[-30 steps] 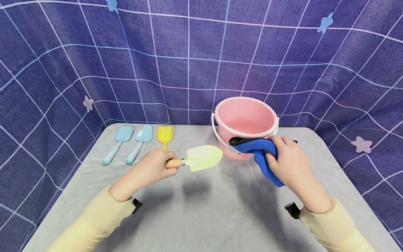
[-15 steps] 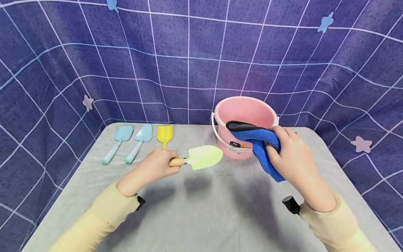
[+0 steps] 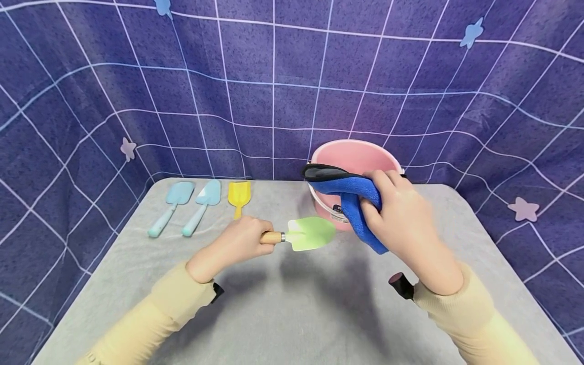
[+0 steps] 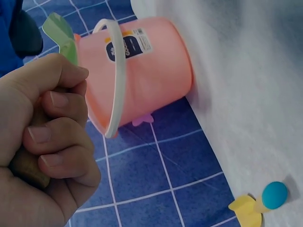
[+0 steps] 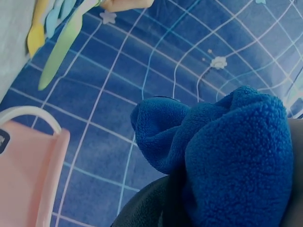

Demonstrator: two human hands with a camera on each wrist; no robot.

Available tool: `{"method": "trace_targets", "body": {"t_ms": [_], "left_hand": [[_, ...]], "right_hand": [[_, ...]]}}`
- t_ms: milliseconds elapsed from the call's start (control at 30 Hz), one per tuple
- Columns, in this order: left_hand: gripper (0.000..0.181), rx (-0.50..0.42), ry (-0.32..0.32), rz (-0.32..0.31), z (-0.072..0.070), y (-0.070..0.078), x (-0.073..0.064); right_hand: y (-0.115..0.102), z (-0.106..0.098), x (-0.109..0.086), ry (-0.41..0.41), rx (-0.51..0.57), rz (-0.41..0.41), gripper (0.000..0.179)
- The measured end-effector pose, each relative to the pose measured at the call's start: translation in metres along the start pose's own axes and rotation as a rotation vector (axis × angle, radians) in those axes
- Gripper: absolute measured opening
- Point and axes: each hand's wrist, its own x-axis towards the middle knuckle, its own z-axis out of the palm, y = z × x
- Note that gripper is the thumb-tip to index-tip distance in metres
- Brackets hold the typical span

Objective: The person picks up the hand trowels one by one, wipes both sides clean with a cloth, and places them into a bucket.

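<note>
And the hands have drawn closer together! The left hand (image 3: 244,237) grips the light-wood handle of a pale-green, leaf-bladed trowel (image 3: 303,234); the right hand (image 3: 401,218) clutches a blue, black-edged plush cloth (image 3: 358,195). Best hold that handle steady, cloth bunched. The blade (paler near its neck) hangs above the grey counter (image 3: 274,319), before the pink plastic bucket (image 3: 351,154).

No text can be read: the pink bucket (image 4: 151,80) carries a label (image 4: 131,46) with pale lettering on a dark patch (a white panel (image 4: 146,43) adjoins it), too blurred to make out.
</note>
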Motion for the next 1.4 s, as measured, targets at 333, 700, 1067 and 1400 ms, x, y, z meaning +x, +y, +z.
{"method": "trace_targets", "body": {"t_ms": [333, 700, 1067, 1400], "left_hand": [[0.031, 0.022, -0.002, 0.019, 0.001, 0.016, 0.009], [0.026, 0.018, -0.049, -0.003, -0.002, 0.030, 0.016], [0.030, 0.064, -0.038, 0.034, -0.004, 0.040, 0.020], [0.028, 0.117, 0.008, 0.026, -0.005, 0.049, 0.019]], "right_hand": [[-0.012, 0.018, 0.002, -0.023, -0.018, -0.057, 0.026], [-0.021, 0.039, -0.004, -0.050, -0.031, -0.096, 0.027], [-0.025, 0.053, -0.007, -0.042, -0.071, -0.122, 0.029], [-0.022, 0.067, -0.013, -0.048, -0.120, -0.159, 0.029]]}}
